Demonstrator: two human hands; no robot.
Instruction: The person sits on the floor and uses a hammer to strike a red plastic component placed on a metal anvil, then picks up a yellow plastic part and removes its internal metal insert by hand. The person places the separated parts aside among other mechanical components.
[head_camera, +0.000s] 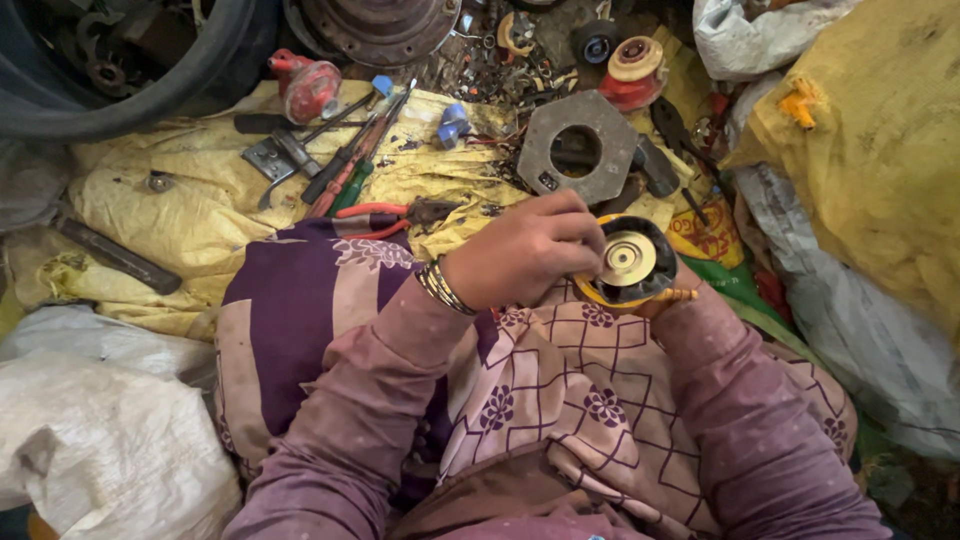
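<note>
Largest hazard first: the big black tyre (120, 70) and the rusty flanged disc (375, 25) sit at 11 and 12 o'clock, well apart from the hands, so a knock from them looks unlikely. Next, the grey hexagonal plate (578, 148) at 1 o'clock lies near the work; a sideways slip of the left hand (520, 255) could strike its edge. Red-handled pliers (395, 215) and a cluster of screwdrivers (350, 150) lie at 10 to 11 o'clock on the crumpled yellow sacking (180, 210), which is uneven, so tools may slide lapward. The round yellow-and-black part (630, 265) with its brass-coloured centre sits over the lap at 2 o'clock. Left-hand fingers curl onto its rim, pinching or turning it. The right hand (668, 298) is mostly hidden beneath the part; its grip cannot be told. Judgement: if support underneath is loose, the part could tip off into the patterned cloth (560, 390) or the small scrap (500, 65) at 12 o'clock.
</note>
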